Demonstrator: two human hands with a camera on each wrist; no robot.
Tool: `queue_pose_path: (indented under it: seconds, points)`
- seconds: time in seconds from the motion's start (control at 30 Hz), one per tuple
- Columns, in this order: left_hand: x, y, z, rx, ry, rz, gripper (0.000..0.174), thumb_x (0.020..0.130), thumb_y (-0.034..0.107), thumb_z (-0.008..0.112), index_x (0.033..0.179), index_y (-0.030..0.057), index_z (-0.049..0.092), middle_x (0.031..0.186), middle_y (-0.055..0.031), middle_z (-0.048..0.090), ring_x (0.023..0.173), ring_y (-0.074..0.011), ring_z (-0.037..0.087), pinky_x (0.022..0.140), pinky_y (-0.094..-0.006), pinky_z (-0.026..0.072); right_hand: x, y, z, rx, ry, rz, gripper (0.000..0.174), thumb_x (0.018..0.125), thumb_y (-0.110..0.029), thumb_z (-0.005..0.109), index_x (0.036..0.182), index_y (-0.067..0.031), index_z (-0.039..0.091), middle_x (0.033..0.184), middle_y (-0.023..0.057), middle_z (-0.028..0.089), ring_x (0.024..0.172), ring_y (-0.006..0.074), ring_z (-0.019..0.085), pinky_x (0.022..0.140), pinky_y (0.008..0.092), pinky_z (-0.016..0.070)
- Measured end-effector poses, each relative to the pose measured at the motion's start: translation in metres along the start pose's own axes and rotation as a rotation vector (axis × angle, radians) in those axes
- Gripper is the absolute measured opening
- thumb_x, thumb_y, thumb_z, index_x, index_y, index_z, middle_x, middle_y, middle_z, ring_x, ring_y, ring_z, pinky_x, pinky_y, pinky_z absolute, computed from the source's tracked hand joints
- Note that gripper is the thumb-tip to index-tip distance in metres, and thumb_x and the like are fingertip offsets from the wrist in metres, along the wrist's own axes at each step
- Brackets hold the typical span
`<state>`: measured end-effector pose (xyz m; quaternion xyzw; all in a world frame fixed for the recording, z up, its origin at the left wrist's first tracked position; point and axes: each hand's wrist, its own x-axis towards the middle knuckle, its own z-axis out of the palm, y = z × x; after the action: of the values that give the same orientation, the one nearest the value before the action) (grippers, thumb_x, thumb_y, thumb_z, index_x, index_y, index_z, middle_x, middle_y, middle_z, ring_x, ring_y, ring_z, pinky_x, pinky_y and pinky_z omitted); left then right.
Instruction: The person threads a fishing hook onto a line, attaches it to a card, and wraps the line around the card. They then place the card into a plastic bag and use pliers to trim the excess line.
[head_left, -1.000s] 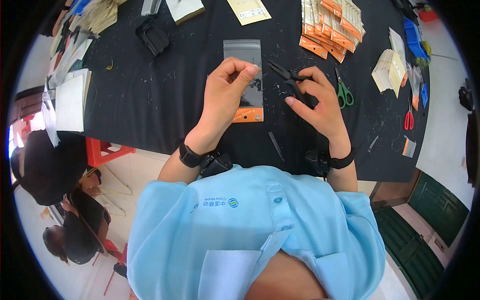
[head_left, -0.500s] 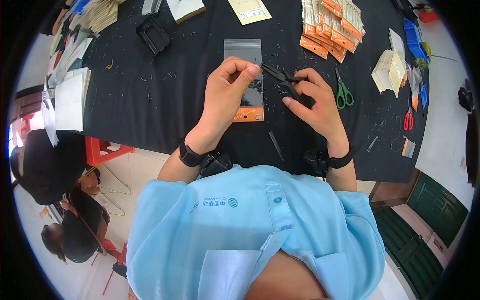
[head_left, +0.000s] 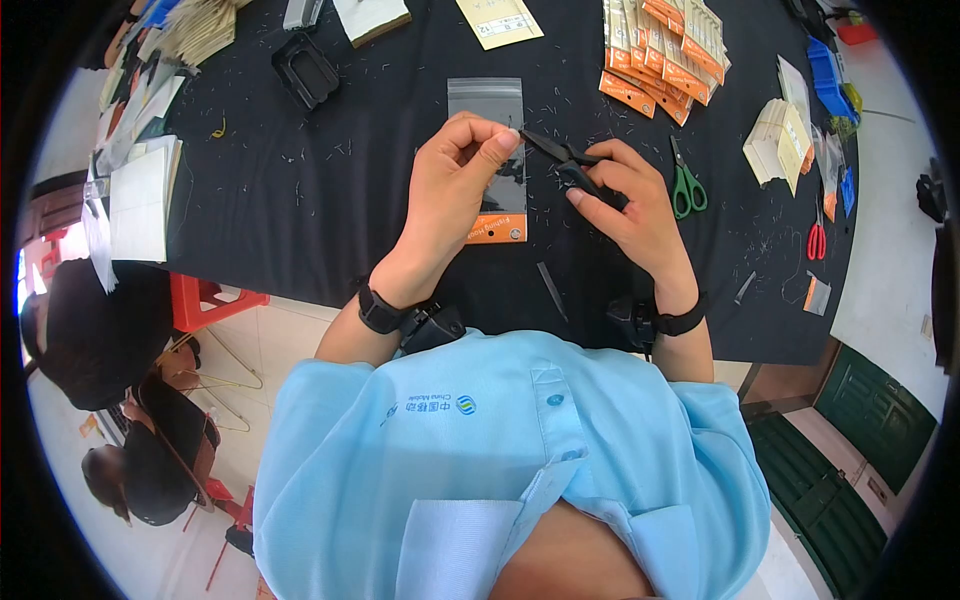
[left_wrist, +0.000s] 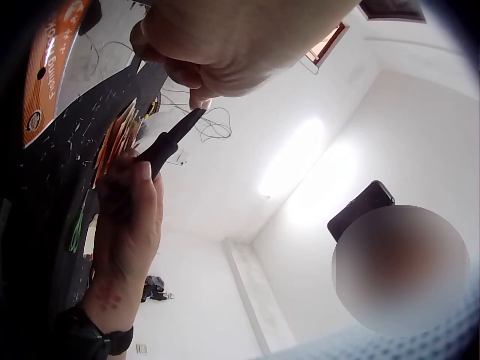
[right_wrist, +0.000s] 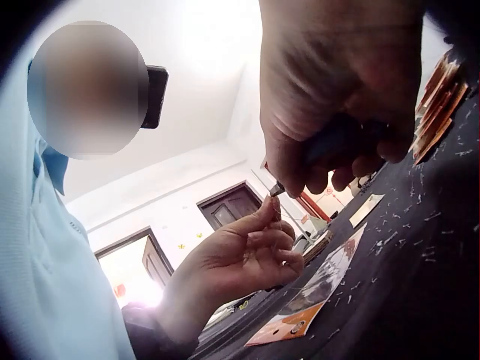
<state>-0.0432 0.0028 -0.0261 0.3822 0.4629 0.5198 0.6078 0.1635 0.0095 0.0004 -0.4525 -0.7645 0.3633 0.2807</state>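
In the head view my left hand (head_left: 445,185) is raised over a clear zip bag (head_left: 485,97), its thumb and forefinger pinched together around something tiny. I cannot tell what that thing is, since the fingertips hide it. My right hand (head_left: 640,205) grips black long-nosed pliers (head_left: 550,148) by the handles. Their tips reach the left fingertips, and the left wrist view shows the pliers (left_wrist: 166,146) meeting them too. The bag has an orange strip printed "Fishing Hooks" and dark small contents; it lies flat on the black cloth beneath the left hand (right_wrist: 236,259).
A pile of orange-ended packets (head_left: 665,50) lies at the back right. Green-handled scissors (head_left: 688,185) rest beside my right hand, red-handled scissors (head_left: 817,240) farther right. A black plastic tray (head_left: 305,72) sits at back left. Small clippings dot the black cloth (head_left: 330,215).
The pliers and right hand have moved slightly left, bringing the plier tips from a small gap up to the left fingertips. My left hand has stayed in place.
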Motion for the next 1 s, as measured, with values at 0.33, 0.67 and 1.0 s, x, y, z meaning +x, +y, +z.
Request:
queue_pose_path:
  seconds: [0.33,0.67,1.0]
  points:
    - [0.002,0.002,0.004,0.030,0.019,0.054,0.015,0.087,0.016,0.063,0.084,0.0014,0.062,0.082,0.0021,0.050,0.071,-0.0038,0.045,0.064,-0.0185,0.0371,-0.001,0.001,0.001,0.185,0.012,0.070,0.019,0.075,-0.015,0.068,0.076,0.0020,0.060,0.087,0.0076,0.056,0.068,0.0148,0.050,0.060,0.0256,0.0394]
    - [0.000,0.001,0.002,0.414,0.065,0.225,0.016,0.087,0.015,0.063,0.082,0.0008,0.061,0.078,0.0028,0.050,0.067,-0.0032,0.044,0.061,-0.0180,0.0344,-0.006,0.009,-0.003,0.189,0.015,0.105,0.020,0.075,-0.016,0.068,0.075,0.0012,0.058,0.086,0.0061,0.054,0.065,0.0108,0.047,0.057,0.0232,0.0360]
    - [-0.003,0.008,0.008,0.525,0.075,0.316,0.009,0.082,0.007,0.064,0.080,-0.0011,0.061,0.079,-0.0025,0.051,0.066,-0.0080,0.049,0.060,-0.0206,0.0389,-0.001,0.001,-0.017,-0.035,-0.044,-0.031,0.021,0.072,-0.016,0.070,0.073,-0.0009,0.055,0.092,0.0100,0.052,0.085,0.0257,0.053,0.074,0.0326,0.0426]
